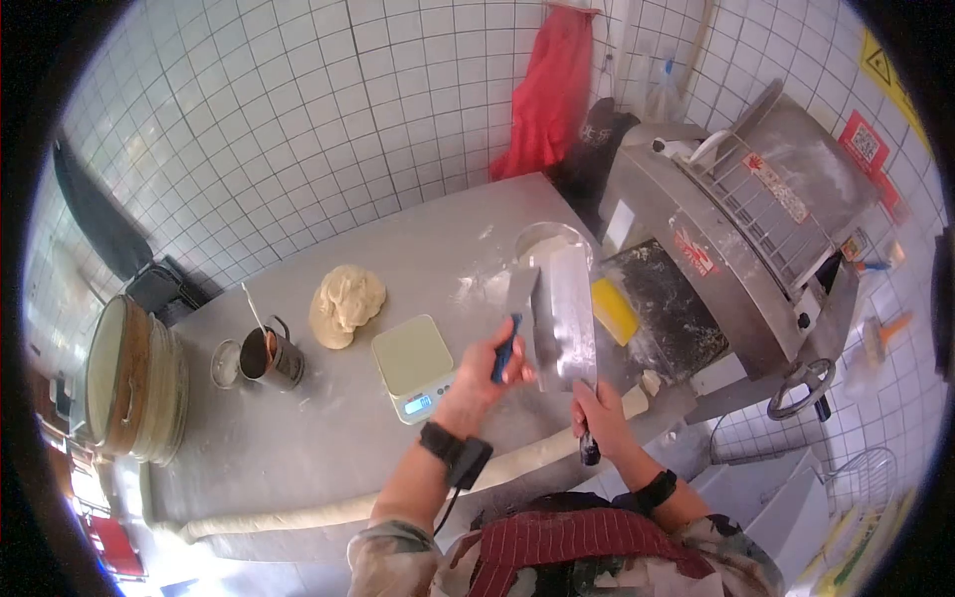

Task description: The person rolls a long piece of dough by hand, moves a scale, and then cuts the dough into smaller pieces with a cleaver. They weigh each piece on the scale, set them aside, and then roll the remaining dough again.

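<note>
My left hand [489, 366] grips the blue handle of a scraper [521, 297], whose metal blade points up beside a wide cleaver blade. The cleaver [570, 323] is held by its dark handle in my right hand [602, 418]. Its broad blade partly covers a bowl of flour [542, 239]. A long rope of dough [338, 512] runs along the table's front edge, passing beneath my forearms. A lump of dough [346, 303] sits on the metal table, left of a digital scale [413, 363] with a lit display.
A dough machine [736, 219] with a floured black belt stands at the right, and a yellow scraper [615, 311] lies near it. Toward the left are a metal mug [274, 360], a small dish [227, 364] and stacked round steamers [134, 378]. A tiled wall backs the table.
</note>
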`<act>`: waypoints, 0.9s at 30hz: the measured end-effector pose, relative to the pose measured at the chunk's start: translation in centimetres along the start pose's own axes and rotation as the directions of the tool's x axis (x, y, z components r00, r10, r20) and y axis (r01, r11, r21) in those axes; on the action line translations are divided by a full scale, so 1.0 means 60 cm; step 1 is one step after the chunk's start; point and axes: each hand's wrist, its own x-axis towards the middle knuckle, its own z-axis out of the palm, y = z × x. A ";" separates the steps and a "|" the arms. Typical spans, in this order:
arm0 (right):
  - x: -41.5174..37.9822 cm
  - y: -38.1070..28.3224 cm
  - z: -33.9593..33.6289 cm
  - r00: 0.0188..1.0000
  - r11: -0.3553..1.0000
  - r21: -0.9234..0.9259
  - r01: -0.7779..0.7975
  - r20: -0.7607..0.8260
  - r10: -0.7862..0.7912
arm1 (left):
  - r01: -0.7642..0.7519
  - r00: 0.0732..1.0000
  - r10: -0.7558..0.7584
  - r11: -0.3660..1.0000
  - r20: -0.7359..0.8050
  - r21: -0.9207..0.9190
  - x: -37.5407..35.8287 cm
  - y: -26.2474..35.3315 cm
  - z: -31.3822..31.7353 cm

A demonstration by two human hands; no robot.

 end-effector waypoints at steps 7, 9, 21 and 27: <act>0.016 0.002 -0.012 0.990 1.000 -0.016 0.010 -0.141 -0.012 | 0.015 0.995 -0.023 0.996 0.098 0.085 -0.004 -0.017 -0.061; 0.028 0.017 -0.034 0.982 0.987 -0.131 0.089 -0.152 -0.109 | -0.012 0.996 0.044 0.926 -0.075 0.377 -0.058 -0.047 -0.038; 0.048 -0.057 -0.075 0.917 0.305 -0.876 0.373 0.298 -0.264 | -0.084 0.810 0.540 0.494 -0.230 0.865 -0.183 -0.116 -0.026; 0.039 -0.075 -0.061 0.791 -0.109 -0.826 0.554 0.562 -0.241 | -0.360 0.772 0.609 0.656 -0.184 0.663 -0.217 -0.120 -0.094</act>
